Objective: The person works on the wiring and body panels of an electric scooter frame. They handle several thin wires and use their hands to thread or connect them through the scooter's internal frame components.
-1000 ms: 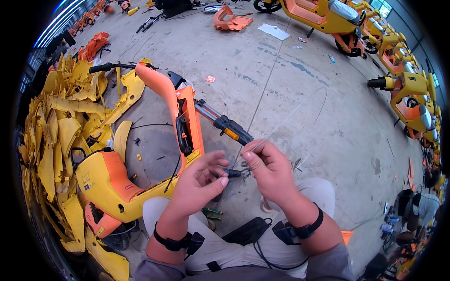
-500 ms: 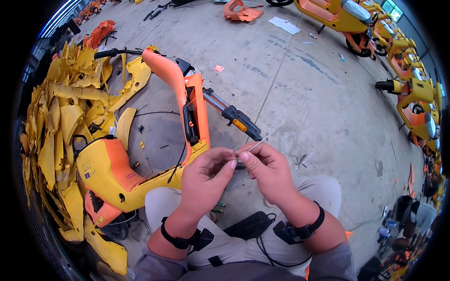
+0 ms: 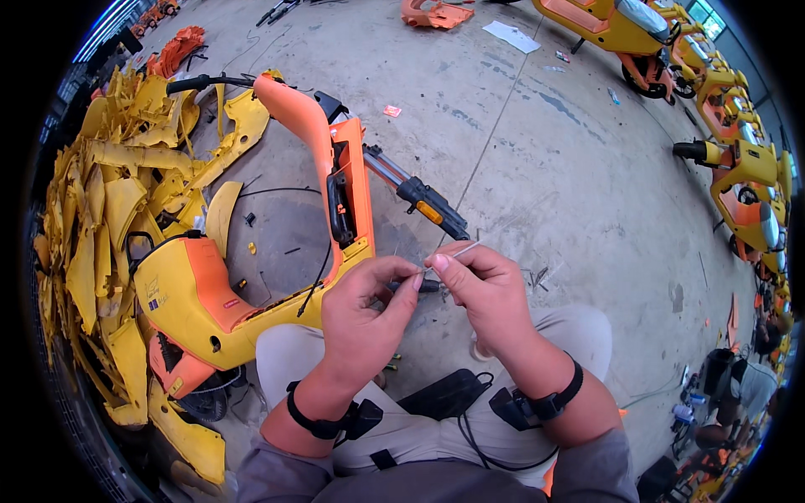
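Both hands meet in front of my knees, close to the front fork (image 3: 422,201) of a partly stripped yellow and orange scooter (image 3: 197,285) lying on its side. Between thumb and fingers, my right hand (image 3: 482,289) pinches a thin metal hex key (image 3: 461,251), its short bent end pointing up. The key's other end reaches the fingertips of my left hand (image 3: 365,306). Those fingers are pinched together around something too small to make out. A dark tool handle (image 3: 426,286) shows on the floor behind the hands.
A heap of yellow body panels (image 3: 117,218) lies left of the scooter. Standing scooters (image 3: 738,176) line the right side. Farther off are an orange panel (image 3: 436,13) and white paper (image 3: 511,36). A black pouch (image 3: 449,392) with a cable rests between my legs.
The hex key has turned in my right hand, and its bent end now shows. Both hands remain close together, with the right fingertips slightly higher. The view has shifted a little.
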{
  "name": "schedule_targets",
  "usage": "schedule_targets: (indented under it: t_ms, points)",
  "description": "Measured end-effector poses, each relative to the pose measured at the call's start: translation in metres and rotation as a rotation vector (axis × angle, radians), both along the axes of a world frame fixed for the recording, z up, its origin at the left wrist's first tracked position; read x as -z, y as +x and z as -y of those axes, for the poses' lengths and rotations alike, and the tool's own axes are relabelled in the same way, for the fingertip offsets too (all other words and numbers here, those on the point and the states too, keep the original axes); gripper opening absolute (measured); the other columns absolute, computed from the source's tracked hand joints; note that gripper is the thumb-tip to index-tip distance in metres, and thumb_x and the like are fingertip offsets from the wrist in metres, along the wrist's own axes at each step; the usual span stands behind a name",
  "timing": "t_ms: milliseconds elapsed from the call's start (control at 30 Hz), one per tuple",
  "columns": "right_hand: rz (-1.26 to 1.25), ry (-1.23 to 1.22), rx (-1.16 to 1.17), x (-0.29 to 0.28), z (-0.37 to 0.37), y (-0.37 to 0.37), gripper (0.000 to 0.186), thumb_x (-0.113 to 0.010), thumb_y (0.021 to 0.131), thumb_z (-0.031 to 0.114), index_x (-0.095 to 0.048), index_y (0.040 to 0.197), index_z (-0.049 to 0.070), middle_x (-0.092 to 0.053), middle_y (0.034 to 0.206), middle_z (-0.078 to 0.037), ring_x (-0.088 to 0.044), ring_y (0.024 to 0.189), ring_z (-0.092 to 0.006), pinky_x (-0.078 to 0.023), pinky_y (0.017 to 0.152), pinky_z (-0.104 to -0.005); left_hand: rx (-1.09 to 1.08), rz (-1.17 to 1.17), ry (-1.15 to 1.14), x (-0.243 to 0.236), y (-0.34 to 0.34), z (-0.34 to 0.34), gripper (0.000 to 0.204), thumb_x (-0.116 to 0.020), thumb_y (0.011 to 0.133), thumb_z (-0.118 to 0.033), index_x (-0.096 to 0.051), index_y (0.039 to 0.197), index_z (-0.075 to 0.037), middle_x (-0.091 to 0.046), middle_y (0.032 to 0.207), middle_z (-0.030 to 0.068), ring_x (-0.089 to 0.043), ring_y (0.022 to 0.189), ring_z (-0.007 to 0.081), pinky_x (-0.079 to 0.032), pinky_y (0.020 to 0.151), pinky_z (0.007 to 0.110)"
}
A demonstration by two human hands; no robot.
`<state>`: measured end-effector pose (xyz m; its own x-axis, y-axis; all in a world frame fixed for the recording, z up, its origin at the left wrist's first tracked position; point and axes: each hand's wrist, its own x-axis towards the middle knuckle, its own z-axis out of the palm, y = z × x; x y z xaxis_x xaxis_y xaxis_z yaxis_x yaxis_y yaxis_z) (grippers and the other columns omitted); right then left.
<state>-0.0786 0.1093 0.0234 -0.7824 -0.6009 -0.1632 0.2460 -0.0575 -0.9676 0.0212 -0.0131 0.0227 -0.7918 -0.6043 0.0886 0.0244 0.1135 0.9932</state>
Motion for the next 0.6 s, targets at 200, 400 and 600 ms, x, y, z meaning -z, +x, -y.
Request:
schedule_targets:
  t_ms: [200, 400, 600]
  points:
    - [-0.021, -0.021, 0.013, 0.0006, -0.001, -0.001, 0.018, -0.069, 0.089, 0.011, -0.065, 0.081, -0.004, -0.066, 0.091, -0.008, -0.057, 0.081, -0.0099, -0.045, 0.071, -0.0245, -0.008, -0.004, -0.179, -0.0043, -0.0006, -0.0006, 0.013, -0.07, 0.081, 0.001, -0.067, 0.094, -0.001, -0.065, 0.085, 0.0045, -0.056, 0.062, 0.0069, -0.046, 0.055, 0.02]
    - [0.088, -0.036, 0.057, 0.0042, 0.0, 0.0014, 0.014, -0.069, 0.089, 0.015, -0.068, 0.086, 0.001, -0.065, 0.092, -0.005, -0.046, 0.059, -0.0036, -0.035, 0.05, -0.0192, -0.014, -0.011, -0.435, -0.0045, -0.0025, -0.0033, 0.014, -0.07, 0.079, 0.003, -0.066, 0.092, -0.001, -0.066, 0.085, 0.0073, -0.057, 0.061, 0.009, -0.046, 0.054, 0.021]
    - [0.155, -0.066, 0.025, 0.005, 0.0007, 0.0012, 0.015, -0.066, 0.091, 0.016, -0.068, 0.09, 0.001, -0.065, 0.091, -0.003, -0.045, 0.058, -0.0035, -0.035, 0.051, -0.0191, -0.017, -0.03, -0.396, -0.0029, -0.0028, -0.0019, 0.012, -0.07, 0.081, 0.001, -0.067, 0.093, 0.0, -0.066, 0.086, 0.0066, -0.058, 0.062, 0.0092, -0.047, 0.055, 0.022]
